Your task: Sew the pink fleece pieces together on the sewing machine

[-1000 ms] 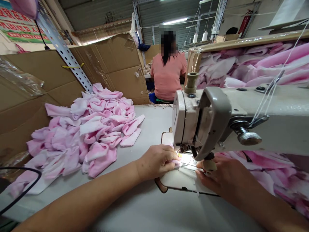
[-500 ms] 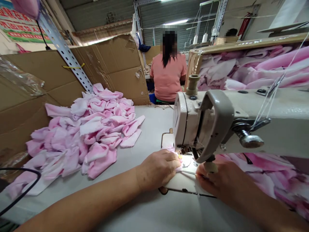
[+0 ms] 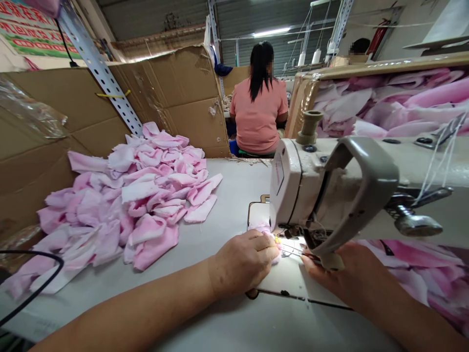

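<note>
My left hand (image 3: 252, 259) is closed on a small piece of pink plush fabric (image 3: 275, 258) at the sewing machine's needle plate. Small yellow bits show at the fabric's edge, by my fingertips. Beneath the head of the white sewing machine (image 3: 289, 188), my right hand (image 3: 340, 269) has its fingers pinched around a slim metal tool (image 3: 293, 252). That tool points left toward the fabric; its kind cannot be made out. The machine's grey guard and presser parts partly hide my right fingers. A lamp lights the plate between the two hands.
A heap of pink and white fabric pieces (image 3: 146, 195) lies left on the table (image 3: 220, 313), against cardboard (image 3: 183, 93). More pink fabric (image 3: 421, 274) lies right, behind my right arm. A carton of fabric (image 3: 308, 98) stands beyond the machine. A person in a pink shirt (image 3: 258, 115) sits ahead.
The view has shifted slightly, so the machine appears farther right and larger. Both hands stay by the needle plate, still holding the fabric and the slim tool.
</note>
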Motion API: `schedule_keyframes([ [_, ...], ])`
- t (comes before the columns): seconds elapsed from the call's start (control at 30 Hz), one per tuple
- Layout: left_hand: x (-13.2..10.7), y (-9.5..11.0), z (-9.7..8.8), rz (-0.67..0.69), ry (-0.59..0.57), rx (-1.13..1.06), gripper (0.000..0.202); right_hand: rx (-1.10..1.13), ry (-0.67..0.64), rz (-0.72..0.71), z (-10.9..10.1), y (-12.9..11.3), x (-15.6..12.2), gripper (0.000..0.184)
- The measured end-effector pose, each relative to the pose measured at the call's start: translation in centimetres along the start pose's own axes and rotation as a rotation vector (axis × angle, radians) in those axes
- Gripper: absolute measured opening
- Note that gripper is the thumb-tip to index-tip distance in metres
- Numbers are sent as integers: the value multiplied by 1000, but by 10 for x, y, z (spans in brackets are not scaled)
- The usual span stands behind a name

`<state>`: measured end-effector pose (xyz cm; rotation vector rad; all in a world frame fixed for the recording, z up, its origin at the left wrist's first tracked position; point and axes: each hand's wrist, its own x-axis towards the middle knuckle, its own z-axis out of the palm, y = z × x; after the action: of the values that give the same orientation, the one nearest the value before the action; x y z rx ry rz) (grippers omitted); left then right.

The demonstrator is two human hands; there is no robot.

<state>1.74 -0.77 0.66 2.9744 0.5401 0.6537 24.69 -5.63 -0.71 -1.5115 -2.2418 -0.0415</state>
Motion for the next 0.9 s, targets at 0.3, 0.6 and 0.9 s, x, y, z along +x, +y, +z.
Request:
schedule_keyframes([
  [0.3,-2,-1,1,-16,-43,-11,10,9,-91,-37,11,8,-5,17],
  [0.6,-1,-3,2,-51,-14,-46,12,54,-47,-25,7,3,2,19],
  [0.9,4,-4,3,-107,43,-107,19,45,-9,22,9,2,3,23],
])
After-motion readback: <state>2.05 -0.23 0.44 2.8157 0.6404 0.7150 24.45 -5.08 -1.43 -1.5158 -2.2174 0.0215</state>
